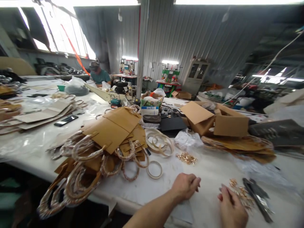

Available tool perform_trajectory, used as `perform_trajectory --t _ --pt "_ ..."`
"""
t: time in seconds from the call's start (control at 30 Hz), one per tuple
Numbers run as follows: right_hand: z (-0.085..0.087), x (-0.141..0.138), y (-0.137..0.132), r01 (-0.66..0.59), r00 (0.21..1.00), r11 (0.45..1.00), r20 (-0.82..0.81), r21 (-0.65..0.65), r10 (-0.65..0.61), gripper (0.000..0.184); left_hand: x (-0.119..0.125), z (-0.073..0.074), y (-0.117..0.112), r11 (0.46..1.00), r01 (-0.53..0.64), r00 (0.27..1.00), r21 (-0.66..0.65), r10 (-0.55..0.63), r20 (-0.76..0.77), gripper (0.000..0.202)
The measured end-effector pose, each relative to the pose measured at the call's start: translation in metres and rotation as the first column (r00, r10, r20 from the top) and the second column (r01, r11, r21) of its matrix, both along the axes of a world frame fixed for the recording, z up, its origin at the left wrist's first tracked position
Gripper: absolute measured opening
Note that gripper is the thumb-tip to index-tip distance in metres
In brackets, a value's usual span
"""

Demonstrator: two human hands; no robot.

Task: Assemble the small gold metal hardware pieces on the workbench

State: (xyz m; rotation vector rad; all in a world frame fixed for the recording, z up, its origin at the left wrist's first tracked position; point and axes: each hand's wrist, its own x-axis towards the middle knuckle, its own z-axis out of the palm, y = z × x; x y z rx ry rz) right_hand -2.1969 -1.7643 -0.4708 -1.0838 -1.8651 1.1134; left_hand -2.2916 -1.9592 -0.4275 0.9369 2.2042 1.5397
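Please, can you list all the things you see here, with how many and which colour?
Table: one, white, under everything.
Ring handles: many, tan, left of centre.
Flat sheets: many, tan, among the ring handles.
Cardboard box: one, brown, open, right side.
Gold fittings: two piles, gold, one farther ahead, one at the right hand.
Phone: one, black, left side.
Metal tool: one, dark, right of the right hand.
Co-worker: one, teal shirt, far end.
Left hand: one, bare, above the table.
Right hand: one, bare, beside the fittings.
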Motion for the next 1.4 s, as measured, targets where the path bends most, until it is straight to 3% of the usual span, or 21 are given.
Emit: perform_trajectory --t 0.13,0.23,0.3,0.4,0.5,0.57,0.63,0.83,1.03,1.17,1.3,1.4 --pt "0.01 0.005 -0.03 -0.102 0.995 0.993 0.011 -0.066 0.103 0.06 0.016 -0.001 -0.018 0.999 -0.005 0.999 0.042 0.003 0.049 0.042" --pt "0.012 0.002 -0.047 -0.171 0.984 0.979 -0.062 -0.109 0.165 0.068 0.033 -0.005 -0.043 0.996 0.041 0.998 0.084 -0.045 0.048 0.032" --pt "0.016 -0.004 -0.064 -0.293 0.953 0.952 -0.106 -0.083 0.284 0.07 0.041 -0.007 -0.065 0.992 0.038 0.999 0.124 -0.036 -0.017 0.023" --pt "0.027 -0.019 -0.101 -0.55 0.829 0.835 -0.1 0.03 0.55 0.059 0.037 -0.008 -0.102 0.985 -0.09 0.965 0.146 0.122 -0.23 0.016" --pt "0.034 -0.041 -0.136 -0.748 0.652 0.647 -0.021 0.148 0.758 0.049 0.019 -0.014 -0.133 0.965 -0.242 0.868 0.101 0.262 -0.422 0.025" --pt "0.033 -0.054 -0.154 -0.811 0.568 0.553 0.032 0.19 0.822 0.053 0.007 -0.02 -0.145 0.946 -0.313 0.828 0.084 0.315 -0.463 0.034" --pt "0.03 -0.064 -0.165 -0.826 0.543 0.518 0.072 0.222 0.836 0.054 -0.001 -0.027 -0.151 0.932 -0.351 0.811 0.087 0.349 -0.469 0.041" --pt "0.026 -0.07 -0.178 -0.812 0.57 0.524 0.149 0.257 0.808 0.027 -0.002 -0.031 -0.147 0.935 -0.355 0.817 0.018 0.319 -0.479 0.037" --pt "0.024 -0.054 -0.176 -0.784 0.612 0.555 0.197 0.276 0.766 0.022 -0.008 -0.026 -0.148 0.933 -0.354 0.84 -0.064 0.287 -0.461 0.032" --pt "0.021 -0.038 -0.174 -0.771 0.631 0.568 0.226 0.288 0.742 0.021 -0.013 -0.026 -0.148 0.94 -0.307 0.811 -0.145 0.179 -0.558 0.037" --pt "0.023 -0.033 -0.175 -0.759 0.647 0.58 0.247 0.295 0.722 0.019 -0.018 -0.021 -0.151 0.94 -0.222 0.791 -0.259 0.018 -0.612 0.028" --pt "0.028 -0.033 -0.176 -0.768 0.637 0.572 0.258 0.289 0.726 0.017 -0.022 -0.017 -0.152 0.936 -0.203 0.785 -0.287 -0.02 -0.619 0.023"
